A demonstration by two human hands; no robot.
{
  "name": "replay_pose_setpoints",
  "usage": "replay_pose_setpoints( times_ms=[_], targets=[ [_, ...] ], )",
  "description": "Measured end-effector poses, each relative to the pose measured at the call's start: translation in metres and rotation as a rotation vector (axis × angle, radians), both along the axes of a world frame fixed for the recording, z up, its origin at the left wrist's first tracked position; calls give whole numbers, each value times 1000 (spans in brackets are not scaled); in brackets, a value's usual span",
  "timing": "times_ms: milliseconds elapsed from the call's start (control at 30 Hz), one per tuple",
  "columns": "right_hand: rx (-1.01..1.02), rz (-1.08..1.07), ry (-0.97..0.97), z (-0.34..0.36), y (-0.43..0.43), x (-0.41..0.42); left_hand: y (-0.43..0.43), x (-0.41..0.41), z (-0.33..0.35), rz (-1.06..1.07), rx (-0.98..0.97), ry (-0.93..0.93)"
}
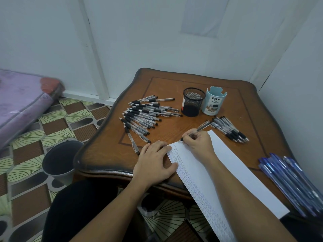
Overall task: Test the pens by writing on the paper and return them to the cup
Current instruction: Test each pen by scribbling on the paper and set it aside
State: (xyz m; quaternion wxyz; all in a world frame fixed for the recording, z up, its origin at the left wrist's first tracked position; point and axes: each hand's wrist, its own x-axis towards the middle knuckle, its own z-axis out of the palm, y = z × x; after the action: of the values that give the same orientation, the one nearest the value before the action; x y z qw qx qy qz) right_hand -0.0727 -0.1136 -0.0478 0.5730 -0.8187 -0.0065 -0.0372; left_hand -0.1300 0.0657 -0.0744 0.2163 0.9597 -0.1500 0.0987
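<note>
Gripping a pen [201, 127] between curled fingers and thumb, the right hand [197, 143] is resting on the far end of the paper [236, 165]. The pen is lying slanted, its tip pointing toward 8 o'clock at the sheet's far left corner and its rear toward 2 o'clock. It is showing a clear silvery barrel with a black grip. The left hand [155, 161] is lying flat with straight fingers, pressing on the paper's left edge. The paper, a long white strip, is running from 11 to 5 o'clock, with small marks filling its left column. The black mesh cup [193, 102] is standing on the table [104, 145] at 12 o'clock from the writing hand, with a heap of pens [145, 114] lying at its 9 o'clock.
</note>
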Motion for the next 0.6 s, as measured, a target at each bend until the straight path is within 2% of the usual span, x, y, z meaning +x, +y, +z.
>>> replay_pose_setpoints(
  times_ms=[600],
  targets=[
    [-28,16,-7,-4,-1,2,0,0,1,2,-5,2]
  ],
)
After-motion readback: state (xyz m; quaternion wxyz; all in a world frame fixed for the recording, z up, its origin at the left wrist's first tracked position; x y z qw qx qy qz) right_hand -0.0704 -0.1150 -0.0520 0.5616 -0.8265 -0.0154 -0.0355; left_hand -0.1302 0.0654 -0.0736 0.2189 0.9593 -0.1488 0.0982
